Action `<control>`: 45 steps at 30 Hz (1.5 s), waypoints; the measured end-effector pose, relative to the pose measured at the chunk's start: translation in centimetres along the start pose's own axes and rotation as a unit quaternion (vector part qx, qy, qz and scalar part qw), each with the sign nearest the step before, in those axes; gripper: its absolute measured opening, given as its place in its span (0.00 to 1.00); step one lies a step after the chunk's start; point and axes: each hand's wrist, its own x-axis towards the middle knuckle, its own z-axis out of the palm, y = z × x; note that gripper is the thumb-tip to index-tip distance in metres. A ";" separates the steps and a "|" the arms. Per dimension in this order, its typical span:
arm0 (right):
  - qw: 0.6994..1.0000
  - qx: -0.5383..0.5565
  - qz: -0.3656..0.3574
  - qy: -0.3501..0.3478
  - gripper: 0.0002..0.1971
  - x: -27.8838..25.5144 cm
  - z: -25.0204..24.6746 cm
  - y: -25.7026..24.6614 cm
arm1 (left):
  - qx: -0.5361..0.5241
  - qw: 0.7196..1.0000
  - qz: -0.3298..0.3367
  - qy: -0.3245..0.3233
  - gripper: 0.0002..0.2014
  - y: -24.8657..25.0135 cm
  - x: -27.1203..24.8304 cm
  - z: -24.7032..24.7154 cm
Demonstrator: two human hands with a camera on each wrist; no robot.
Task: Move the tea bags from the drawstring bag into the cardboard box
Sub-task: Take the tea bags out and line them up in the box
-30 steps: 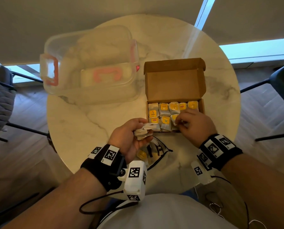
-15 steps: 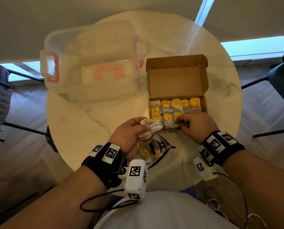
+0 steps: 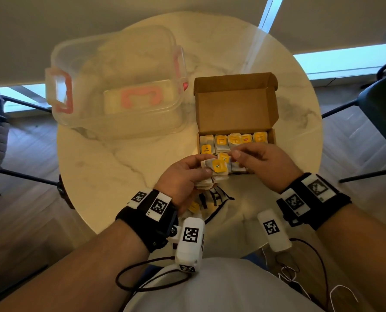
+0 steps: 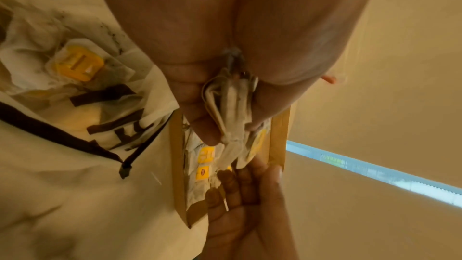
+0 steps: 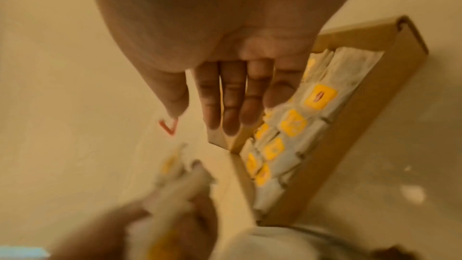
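My left hand (image 3: pixel 206 164) grips a small stack of paper tea bags (image 3: pixel 216 168) with yellow tags, just in front of the cardboard box (image 3: pixel 235 109). The box stands open, lid up, with several tea bags (image 3: pixel 232 140) in rows inside. My right hand (image 3: pixel 235 154) hovers over the box's front edge, its fingers (image 5: pixel 232 96) straight and empty, their tips close to the stack. The white drawstring bag (image 3: pixel 212 199) lies on the table under my left wrist. One tea bag (image 4: pixel 77 64) shows inside the drawstring bag (image 4: pixel 75 155).
A clear plastic container (image 3: pixel 117 86) with pink latches stands at the back left of the round marble table (image 3: pixel 120 176). Chairs stand off the table's left and right sides. Cables hang near my lap.
My right hand has lifted out of the box's front row and moved left toward the stack. My left hand has raised the stack toward the box.
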 end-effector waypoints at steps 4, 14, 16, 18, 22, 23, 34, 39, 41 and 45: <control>0.991 0.111 0.051 -0.058 0.11 -0.7 -0.9 -1.3 | 0.087 0.996 0.015 -0.030 0.15 -0.1 0.4 0.9; 0.933 0.320 0.095 0.132 0.07 -1.1 -2.4 0.2 | 0.117 0.992 -0.010 0.038 0.12 -0.6 1.5 1.4; 0.940 0.267 0.082 0.196 0.07 -0.6 -3.3 1.2 | 0.062 0.996 -0.033 0.055 0.12 -0.6 1.7 1.1; 0.964 0.144 0.088 0.207 0.05 0.2 -3.9 2.8 | -0.006 0.997 -0.043 0.057 0.15 -0.4 1.5 0.8; 0.986 -0.040 0.109 0.117 0.14 1.5 -3.3 4.7 | -0.080 0.995 -0.037 0.048 0.22 0.0 0.8 0.1; 0.988 -0.048 0.108 0.101 0.16 1.7 -2.8 5.0 | -0.086 0.995 -0.036 0.044 0.24 0.0 0.6 0.0; 0.971 -0.179 0.084 0.137 0.11 2.4 -0.2 5.5 | -0.064 0.994 -0.038 0.081 0.19 -1.0 0.1 -0.3; 0.962 -0.252 0.046 0.091 0.08 1.9 0.0 5.6 | -0.093 0.991 -0.037 0.085 0.17 -0.9 0.1 -0.6; 0.960 -0.261 0.046 0.091 0.09 1.9 0.1 5.8 | -0.095 0.991 -0.035 0.083 0.17 -0.7 0.1 -0.4; 0.955 -0.260 0.024 0.140 0.06 1.9 0.4 6.0 | -0.067 0.993 -0.028 0.091 0.04 -0.5 0.4 -0.2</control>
